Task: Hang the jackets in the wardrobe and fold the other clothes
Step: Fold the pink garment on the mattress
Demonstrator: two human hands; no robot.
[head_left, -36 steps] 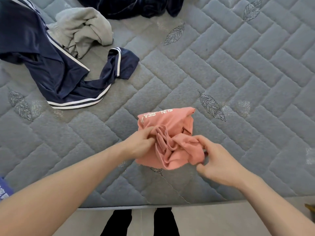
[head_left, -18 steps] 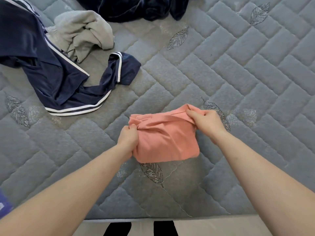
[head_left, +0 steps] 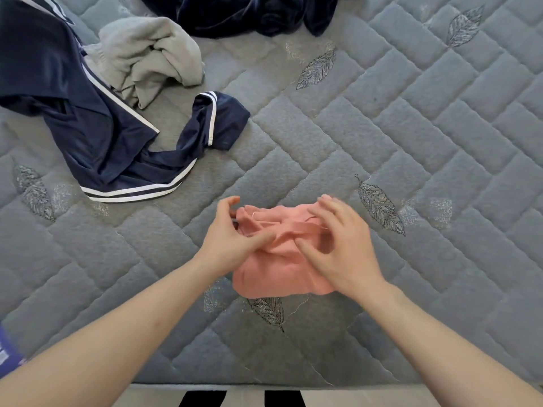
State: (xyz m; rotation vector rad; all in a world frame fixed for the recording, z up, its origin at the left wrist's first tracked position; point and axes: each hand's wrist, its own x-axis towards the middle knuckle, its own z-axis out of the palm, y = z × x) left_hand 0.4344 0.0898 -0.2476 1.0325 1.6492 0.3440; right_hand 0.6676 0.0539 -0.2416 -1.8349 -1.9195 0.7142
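Observation:
A pink garment [head_left: 273,268] lies folded into a small bundle on the grey quilted mattress [head_left: 426,136], near its front edge. My left hand [head_left: 232,239] hovers over the bundle's left edge with loosely curled fingers and its thumb lying across the fabric. My right hand [head_left: 343,248] is over the bundle's right side, fingers spread and relaxed, slightly blurred. Neither hand plainly grips the cloth. A navy jacket with white stripes [head_left: 97,136] lies crumpled at the left.
A grey garment [head_left: 147,60] is heaped beside the navy jacket at the back left. A dark blue velvety garment [head_left: 249,13] lies along the far edge. A purple object [head_left: 6,348] shows at the lower left. The mattress's front edge [head_left: 352,384] runs along the bottom.
The bundle was turned over and tucked. Both hands have let go of its top edge and now sit over it, the right hand moved down and inward.

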